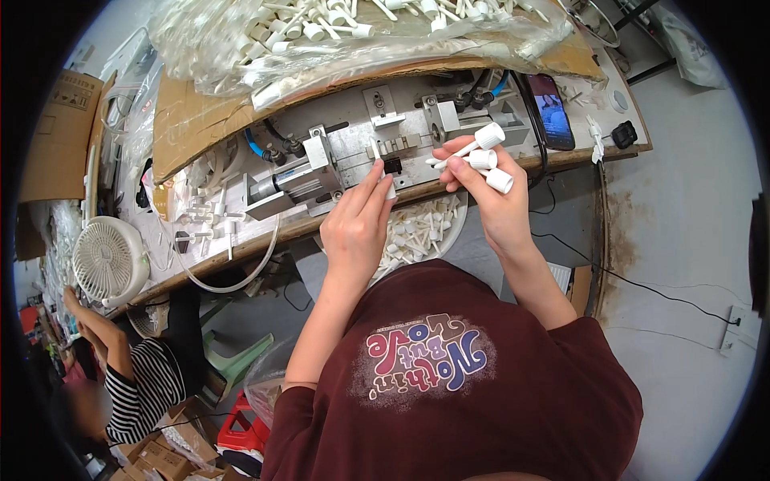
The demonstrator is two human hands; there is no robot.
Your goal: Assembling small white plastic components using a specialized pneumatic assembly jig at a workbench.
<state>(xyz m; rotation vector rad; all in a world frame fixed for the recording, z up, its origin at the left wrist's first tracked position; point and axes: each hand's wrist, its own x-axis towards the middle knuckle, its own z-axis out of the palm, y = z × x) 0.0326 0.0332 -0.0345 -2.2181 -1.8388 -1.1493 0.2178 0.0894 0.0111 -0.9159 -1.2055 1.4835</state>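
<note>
My left hand (357,220) is at the metal fixture (395,146) on the bench. Its fingers are pressed together over a white stemmed cap (391,192), mostly hidden by them; a thin white stem shows beyond the fingertips. A small black block sits in the fixture beside these fingertips. My right hand (501,200), to the right of the fixture, is closed around three white caps with thin stems (489,135), their ribbed ends fanned out and stems pointing left. Below the bench edge, a round tub (459,228) full of similar white pieces stands between my forearms.
Metal cylinders (297,180) with blue hoses flank the fixture. Behind it, cardboard (216,120) and plastic sheeting hold a heap of white caps (321,24). A phone (550,112) lies at right. A white fan (111,260) stands left, near another person in striped sleeves (148,393).
</note>
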